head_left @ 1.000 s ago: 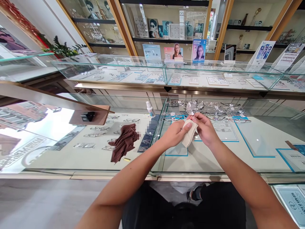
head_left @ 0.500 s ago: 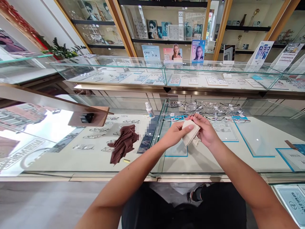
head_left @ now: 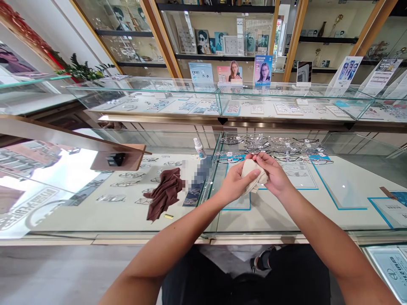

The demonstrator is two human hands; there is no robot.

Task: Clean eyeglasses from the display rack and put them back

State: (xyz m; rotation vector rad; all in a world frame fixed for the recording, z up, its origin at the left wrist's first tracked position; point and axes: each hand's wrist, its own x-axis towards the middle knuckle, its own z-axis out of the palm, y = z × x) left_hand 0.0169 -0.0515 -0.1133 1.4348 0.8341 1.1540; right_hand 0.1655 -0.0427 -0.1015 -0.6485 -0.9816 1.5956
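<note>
Over the glass counter, my left hand [head_left: 235, 182] is closed on a folded cream cloth [head_left: 253, 173], its thumb lying across the front. My right hand [head_left: 272, 171] is closed beside it, fingertips pinched at the cloth's upper edge. Just above these fingertips, a thin-rimmed pair of eyeglasses [head_left: 254, 145] shows, hard to separate from the frames behind it; the part between my fingers is hidden. To the left, a crumpled brown cloth [head_left: 165, 192] lies on the counter. Behind it stands a white spray bottle [head_left: 199, 149].
Several eyeglass frames [head_left: 288, 148] fill the case beyond my hands. A small yellow object [head_left: 168, 216] lies by the brown cloth. At the left, a wooden board [head_left: 133, 156] carries a black box [head_left: 115, 159]. A second glass display case [head_left: 152, 114] runs behind, with advertising cards [head_left: 263, 71] on top.
My left hand has shifted slightly left and its fingers have wrapped further round the cream cloth, which is now more bunched. The eyeglasses above my fingertips have tilted a little.
</note>
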